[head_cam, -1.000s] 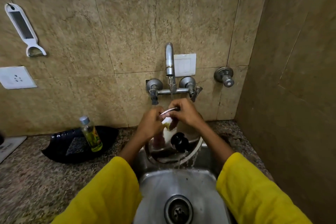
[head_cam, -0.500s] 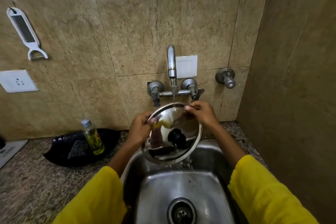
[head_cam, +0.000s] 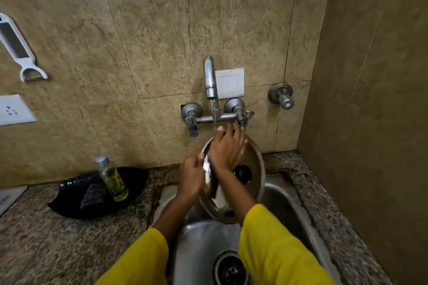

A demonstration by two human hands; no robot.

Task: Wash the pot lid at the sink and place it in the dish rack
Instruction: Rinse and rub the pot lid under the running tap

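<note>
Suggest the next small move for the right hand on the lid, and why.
Probably sweep the right hand across the pot lid toward its black knob: water from the tap lands by the fingertips, while the left hand steadies the rim.

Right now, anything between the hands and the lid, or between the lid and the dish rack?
Nothing between hands and lid: the left hand has a grip on its left rim, and the right hand lies flat on its face under the tap. No dish rack is in view, so that path can't be judged.
</note>
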